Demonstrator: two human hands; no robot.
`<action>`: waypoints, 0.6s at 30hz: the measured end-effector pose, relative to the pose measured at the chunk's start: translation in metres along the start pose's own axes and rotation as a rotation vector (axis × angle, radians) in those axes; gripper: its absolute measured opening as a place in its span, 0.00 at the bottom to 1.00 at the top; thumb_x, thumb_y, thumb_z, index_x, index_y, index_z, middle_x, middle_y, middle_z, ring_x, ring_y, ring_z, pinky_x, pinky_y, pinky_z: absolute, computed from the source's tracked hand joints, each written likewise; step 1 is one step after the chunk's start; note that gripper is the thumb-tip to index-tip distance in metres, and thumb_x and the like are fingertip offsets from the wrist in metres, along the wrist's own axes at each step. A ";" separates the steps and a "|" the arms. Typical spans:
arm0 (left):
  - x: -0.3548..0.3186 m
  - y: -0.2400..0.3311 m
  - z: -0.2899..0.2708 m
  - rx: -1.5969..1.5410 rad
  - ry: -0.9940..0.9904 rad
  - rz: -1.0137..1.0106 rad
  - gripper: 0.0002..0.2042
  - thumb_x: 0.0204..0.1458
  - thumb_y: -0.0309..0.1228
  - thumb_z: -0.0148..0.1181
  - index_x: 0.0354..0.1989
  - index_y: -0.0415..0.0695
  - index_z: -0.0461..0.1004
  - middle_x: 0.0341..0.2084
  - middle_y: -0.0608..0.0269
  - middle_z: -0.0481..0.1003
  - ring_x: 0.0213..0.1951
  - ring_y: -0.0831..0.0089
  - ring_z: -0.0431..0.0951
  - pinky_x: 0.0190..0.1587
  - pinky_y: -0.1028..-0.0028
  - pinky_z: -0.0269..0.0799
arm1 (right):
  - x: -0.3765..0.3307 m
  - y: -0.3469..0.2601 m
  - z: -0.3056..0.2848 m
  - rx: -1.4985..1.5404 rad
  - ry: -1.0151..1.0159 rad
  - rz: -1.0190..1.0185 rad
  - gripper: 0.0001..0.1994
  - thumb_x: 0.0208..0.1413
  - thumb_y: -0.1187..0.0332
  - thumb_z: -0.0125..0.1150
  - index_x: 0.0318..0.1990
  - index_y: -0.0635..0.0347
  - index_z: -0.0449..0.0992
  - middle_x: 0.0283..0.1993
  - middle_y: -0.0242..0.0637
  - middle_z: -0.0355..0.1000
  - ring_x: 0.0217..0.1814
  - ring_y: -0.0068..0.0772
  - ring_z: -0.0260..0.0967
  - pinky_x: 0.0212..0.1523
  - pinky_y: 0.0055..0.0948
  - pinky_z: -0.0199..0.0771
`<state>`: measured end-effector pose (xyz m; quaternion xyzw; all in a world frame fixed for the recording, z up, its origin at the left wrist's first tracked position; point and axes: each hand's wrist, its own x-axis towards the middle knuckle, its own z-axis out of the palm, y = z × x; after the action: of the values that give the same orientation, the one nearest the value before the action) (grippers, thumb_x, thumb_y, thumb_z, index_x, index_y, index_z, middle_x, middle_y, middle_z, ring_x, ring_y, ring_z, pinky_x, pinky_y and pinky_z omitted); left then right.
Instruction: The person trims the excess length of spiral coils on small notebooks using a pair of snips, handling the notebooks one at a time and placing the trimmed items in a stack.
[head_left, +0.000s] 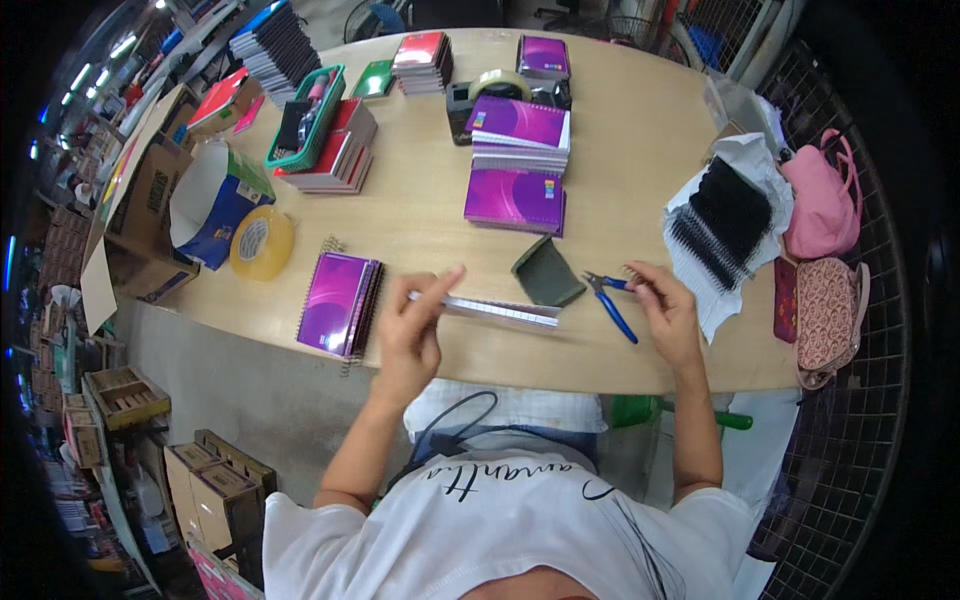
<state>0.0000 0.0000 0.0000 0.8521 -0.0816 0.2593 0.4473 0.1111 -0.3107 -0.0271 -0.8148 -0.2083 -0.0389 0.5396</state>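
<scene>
My left hand (412, 328) pinches a thin notebook (500, 309) at its left end. The notebook is held edge-on above the table, white page edges showing. My right hand (664, 306) is closed, thumb against fingers, around what looks like a dark spiral wire (631, 274), partly hidden by the fingers. Just left of it lie blue-handled cutting pliers (612, 303), one handle reaching under my fingertips. A dark green tray (548, 272) sits beyond the notebook. Left of my left hand is a stack of purple spiral notebooks (338, 305), with coils along its right side.
Purple notebook stacks (514, 198) and a tape dispenser (490, 92) stand further back. Black spiral wires (728, 215) lie on white paper at right, beside pink bags (818, 195). At left are a tape roll (262, 243), a green basket (307, 118) and a cardboard box (150, 215).
</scene>
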 end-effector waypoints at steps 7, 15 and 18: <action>-0.036 -0.041 0.053 0.066 0.104 0.008 0.13 0.45 0.20 0.63 0.41 0.39 0.75 0.35 0.54 0.63 0.38 0.62 0.66 0.38 0.71 0.66 | -0.014 -0.028 0.051 0.044 -0.180 -0.010 0.10 0.53 0.76 0.61 0.43 0.60 0.82 0.30 0.39 0.75 0.30 0.26 0.69 0.33 0.24 0.67; -0.035 -0.044 0.068 -0.018 0.163 -0.100 0.13 0.43 0.29 0.71 0.33 0.39 0.73 0.34 0.56 0.63 0.39 0.62 0.65 0.39 0.69 0.65 | -0.007 -0.032 0.059 0.037 -0.279 -0.144 0.08 0.51 0.76 0.63 0.40 0.62 0.82 0.33 0.40 0.77 0.32 0.30 0.73 0.35 0.27 0.70; -0.034 -0.042 0.067 -0.036 0.163 -0.114 0.12 0.44 0.29 0.70 0.32 0.39 0.73 0.34 0.57 0.62 0.40 0.64 0.64 0.41 0.70 0.64 | -0.001 -0.031 0.057 -0.039 -0.257 -0.284 0.08 0.50 0.75 0.64 0.39 0.62 0.81 0.33 0.40 0.77 0.33 0.31 0.73 0.35 0.27 0.70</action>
<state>0.0113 -0.0324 -0.0794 0.8233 -0.0009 0.3002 0.4817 0.0894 -0.2499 -0.0246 -0.7860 -0.3875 -0.0141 0.4815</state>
